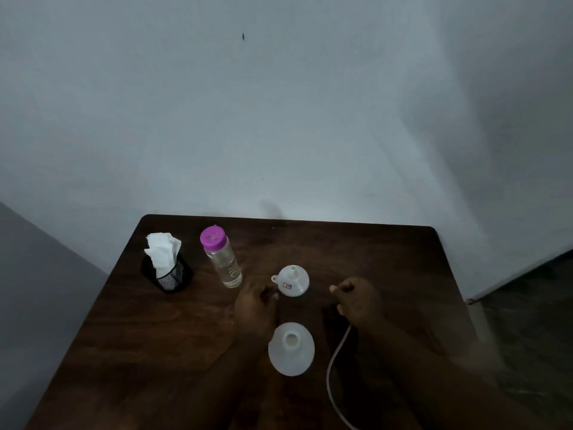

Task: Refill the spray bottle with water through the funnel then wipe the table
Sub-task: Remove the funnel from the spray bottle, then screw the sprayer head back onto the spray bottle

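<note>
Both hands over the table (173,336) — spray bottle (291,349) open-necked between the arms.
Right hand (356,301) curls around a thin tube (333,367); left hand (255,305), loosely curled, grip unclear, just beside the upturned funnel (293,280) — water bottle (221,257) stands behind.

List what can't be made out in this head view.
- Spray head: hidden inside the right hand; only its dip tube shows.
- Tube's lower end: cut off by the bottom edge.
- Left hand: dim and blurred; grip unclear.
- Sticker on the funnel: too small to read.
- Spray bottle: fill level unclear from above.
</note>
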Available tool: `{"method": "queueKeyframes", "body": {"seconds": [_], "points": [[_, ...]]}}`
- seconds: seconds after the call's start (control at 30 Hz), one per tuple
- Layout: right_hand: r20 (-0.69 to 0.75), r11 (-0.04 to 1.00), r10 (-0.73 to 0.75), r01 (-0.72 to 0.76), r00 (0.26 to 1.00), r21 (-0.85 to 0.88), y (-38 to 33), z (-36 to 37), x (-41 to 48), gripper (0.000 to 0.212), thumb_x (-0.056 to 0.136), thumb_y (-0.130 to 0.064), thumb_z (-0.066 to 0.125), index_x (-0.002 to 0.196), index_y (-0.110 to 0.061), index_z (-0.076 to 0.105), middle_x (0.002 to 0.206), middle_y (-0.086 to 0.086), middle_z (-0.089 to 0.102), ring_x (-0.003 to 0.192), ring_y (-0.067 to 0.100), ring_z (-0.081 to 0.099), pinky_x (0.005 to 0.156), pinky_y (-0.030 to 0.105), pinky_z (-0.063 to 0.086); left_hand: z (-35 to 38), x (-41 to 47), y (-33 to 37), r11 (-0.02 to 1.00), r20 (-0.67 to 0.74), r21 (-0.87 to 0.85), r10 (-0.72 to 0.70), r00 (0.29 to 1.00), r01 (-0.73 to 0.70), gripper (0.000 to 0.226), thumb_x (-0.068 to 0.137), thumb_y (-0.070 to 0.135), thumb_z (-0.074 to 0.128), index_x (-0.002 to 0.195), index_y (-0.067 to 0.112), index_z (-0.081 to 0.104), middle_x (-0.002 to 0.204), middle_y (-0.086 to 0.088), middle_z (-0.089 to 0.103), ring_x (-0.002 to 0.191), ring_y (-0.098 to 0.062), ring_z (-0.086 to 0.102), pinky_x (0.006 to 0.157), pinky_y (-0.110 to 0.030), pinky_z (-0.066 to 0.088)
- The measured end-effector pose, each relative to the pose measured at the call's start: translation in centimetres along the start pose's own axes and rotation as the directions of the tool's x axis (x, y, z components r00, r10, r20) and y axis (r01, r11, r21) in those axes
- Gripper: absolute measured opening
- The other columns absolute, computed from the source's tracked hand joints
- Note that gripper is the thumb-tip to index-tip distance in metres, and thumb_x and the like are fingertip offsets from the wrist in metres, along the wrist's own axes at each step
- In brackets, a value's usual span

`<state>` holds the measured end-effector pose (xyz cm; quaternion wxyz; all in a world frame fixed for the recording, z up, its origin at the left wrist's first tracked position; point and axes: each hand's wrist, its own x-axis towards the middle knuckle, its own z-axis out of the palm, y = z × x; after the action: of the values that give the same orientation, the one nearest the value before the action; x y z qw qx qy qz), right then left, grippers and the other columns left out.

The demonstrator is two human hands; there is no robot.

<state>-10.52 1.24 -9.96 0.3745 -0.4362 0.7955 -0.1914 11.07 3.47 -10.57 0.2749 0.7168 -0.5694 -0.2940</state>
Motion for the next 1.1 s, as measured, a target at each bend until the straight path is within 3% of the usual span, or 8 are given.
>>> {"method": "queueKeyframes", "body": {"seconds": [0.17,0.37,0.5,0.6,0.73,0.8,0.93,1.1], "points": [[-0.030,0.987,-0.050,0.044,0.998,-0.157,4.1,-2.0,-3.2,0.018,0.083,-0.034,0.076,0.080,-0.023,0.063,0.084,-0.005,0.066,0.081,0.014,0.061,0.070,0.024,0.042,-1.0,-3.5,-0.5,1.000,0.020,-0.011,-0.014,1.000,0.014,0.018,0.093,0.019,0.070,0.101,0.034,0.065,0.094,0.018,0.062,0.088,-0.001,0.062,0.082,-0.025,0.052],[0.056,0.965,-0.030,0.044,0.998,-0.259,7.4,0.2,-5.8,0.032,0.086,-0.050,0.066,0.099,-0.021,0.068,0.104,0.001,0.070,0.096,0.019,0.066,0.081,0.031,0.053,-1.3,-6.5,-0.9,1.000,-0.005,-0.029,-0.009,1.000,0.009,0.020,0.089,0.014,0.070,0.082,0.033,0.066,0.086,0.013,0.068,0.081,-0.003,0.065,0.074,-0.031,0.057],[0.008,0.969,0.018,-0.015,1.000,-0.246,7.8,2.6,-6.1,0.057,0.080,-0.060,0.068,0.118,-0.018,0.064,0.118,0.004,0.067,0.108,0.023,0.064,0.091,0.034,0.052,-1.2,-7.9,-1.1,0.999,-0.003,-0.033,-0.021,1.000,0.021,0.009,0.092,0.019,0.069,0.094,0.028,0.068,0.093,0.012,0.067,0.088,-0.007,0.065,0.078,-0.034,0.057],[-0.003,0.966,0.099,-0.097,0.995,-0.240,7.2,2.6,-6.4,0.057,0.082,-0.053,0.071,0.122,-0.014,0.061,0.121,0.007,0.066,0.112,0.026,0.063,0.090,0.033,0.051,-1.0,-8.6,-1.3,0.997,-0.025,-0.053,-0.053,0.998,0.051,0.008,0.092,0.018,0.069,0.098,0.023,0.068,0.092,0.012,0.065,0.089,-0.009,0.064,0.078,-0.033,0.055],[0.017,0.982,0.128,-0.124,0.992,-0.142,6.8,2.4,-5.9,0.031,0.089,-0.035,0.067,0.108,-0.011,0.069,0.110,0.007,0.070,0.104,0.026,0.066,0.078,0.026,0.048,-1.5,-9.7,-1.1,0.998,-0.035,-0.064,-0.015,0.999,0.013,0.010,0.093,0.020,0.069,0.098,0.028,0.064,0.092,0.014,0.063,0.086,-0.002,0.061,0.070,-0.021,0.047],[-0.051,0.983,0.145,-0.150,0.988,-0.109,6.9,2.4,-5.3,0.031,0.085,-0.036,0.072,0.101,-0.009,0.072,0.106,0.010,0.072,0.098,0.028,0.068,0.085,0.033,0.054,-1.8,-10.0,-1.0,0.997,-0.038,-0.073,-0.031,0.999,0.028,0.010,0.093,0.019,0.069,0.097,0.027,0.064,0.092,0.014,0.063,0.086,-0.003,0.061,0.073,-0.024,0.051],[-0.044,0.987,0.124,-0.118,0.991,0.107,6.6,1.1,-5.3,0.019,0.073,-0.029,0.085,0.068,-0.018,0.071,0.070,0.005,0.073,0.073,0.027,0.073,0.071,0.044,0.061,-2.8,-10.1,-0.7,0.996,-0.035,-0.085,-0.014,0.999,0.011,0.008,0.092,0.019,0.069,0.096,0.026,0.068,0.091,0.015,0.066,0.087,-0.004,0.063,0.072,-0.022,0.050],[-0.031,0.915,0.102,-0.081,0.994,0.396,1.6,-3.9,-9.7,0.005,0.086,-0.011,0.074,0.085,-0.008,0.071,0.078,0.010,0.072,0.069,0.020,0.073,0.062,0.033,0.062,-4.3,-10.4,0.8,0.993,-0.054,-0.099,0.064,0.996,-0.069,0.023,0.091,0.013,0.069,0.091,0.035,0.062,0.091,0.019,0.063,0.089,-0.004,0.062,0.073,-0.020,0.049]]}}
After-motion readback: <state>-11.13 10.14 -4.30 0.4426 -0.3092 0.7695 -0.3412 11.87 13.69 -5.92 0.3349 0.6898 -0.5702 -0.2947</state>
